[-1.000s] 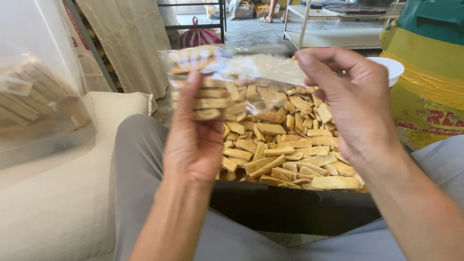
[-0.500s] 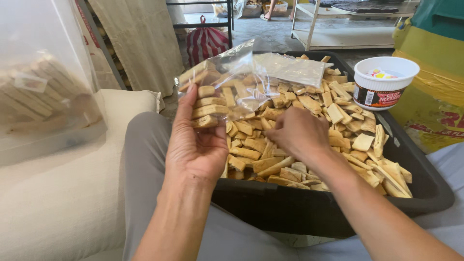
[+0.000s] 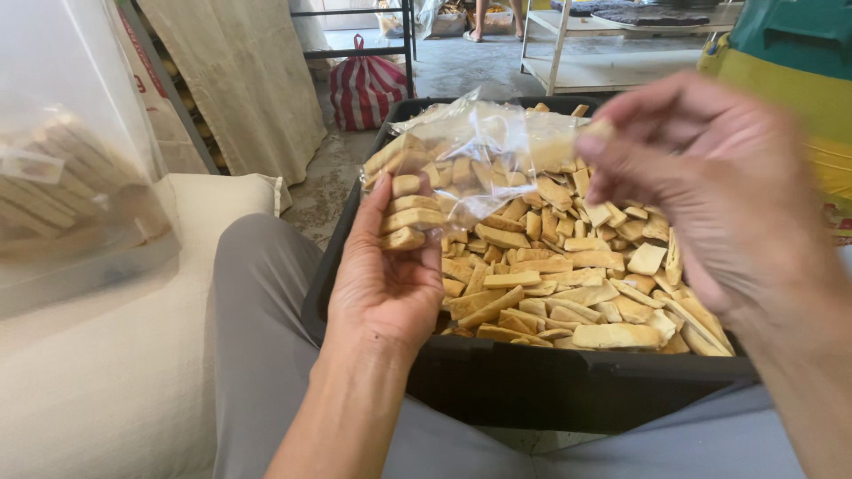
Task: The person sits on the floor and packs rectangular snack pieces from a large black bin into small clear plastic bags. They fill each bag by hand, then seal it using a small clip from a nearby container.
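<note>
1. Because the thin, crinkled clear plastic bag [image 3: 479, 155] is gripped only at its lower end by the left hand [image 3: 386, 266], with thumb and fingers pressed around a short stack of pale rectangular baked biscuit pieces inside it, the limp open end could sag and pieces could be spilled.
2. One biscuit piece [image 3: 596, 129] is pinched between the fingertips of the right hand [image 3: 710, 195], just beside the bag's mouth; it could be dropped or snapped if the mouth is missed.
3. The bag is held above the far left part of a black rectangular plastic tray [image 3: 532, 377], which is rested across grey-trousered legs and could be tipped by a knee shift.
4. Counted: two hands, one held bag, one tray, one pinched piece; loose pieces in the tray are too many to be counted.
5. One more filled clear bag [image 3: 75, 195] is seen blurred at left.
</note>
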### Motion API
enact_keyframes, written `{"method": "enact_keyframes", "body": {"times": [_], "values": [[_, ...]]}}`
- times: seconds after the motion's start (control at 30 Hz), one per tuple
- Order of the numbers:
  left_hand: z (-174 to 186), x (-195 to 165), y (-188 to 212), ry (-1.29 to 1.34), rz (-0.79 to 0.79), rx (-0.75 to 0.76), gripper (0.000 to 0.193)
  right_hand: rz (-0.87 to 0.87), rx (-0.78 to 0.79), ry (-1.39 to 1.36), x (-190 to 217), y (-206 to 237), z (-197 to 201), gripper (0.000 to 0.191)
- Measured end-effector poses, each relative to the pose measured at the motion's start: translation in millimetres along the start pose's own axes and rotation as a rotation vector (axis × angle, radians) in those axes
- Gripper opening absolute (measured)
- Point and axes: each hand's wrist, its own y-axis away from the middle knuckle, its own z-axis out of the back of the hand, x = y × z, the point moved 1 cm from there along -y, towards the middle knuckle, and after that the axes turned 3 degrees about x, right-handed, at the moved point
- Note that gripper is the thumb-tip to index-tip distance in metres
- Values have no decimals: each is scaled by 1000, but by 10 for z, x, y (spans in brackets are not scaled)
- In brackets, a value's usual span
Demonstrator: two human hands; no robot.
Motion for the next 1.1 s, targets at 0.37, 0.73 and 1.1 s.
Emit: {"method": "enact_keyframes", "body": {"times": [0.37, 0.73, 1.1], "values": [[-279, 318, 181, 27, 102, 86, 24, 419, -1, 522, 598, 245, -315, 12], [-340, 377, 272, -137, 29, 299, 24, 508, -41, 540, 449, 275, -308, 10], [-239, 307, 225, -139, 42, 235, 26, 426, 16, 501, 200, 197, -293, 9]]}}
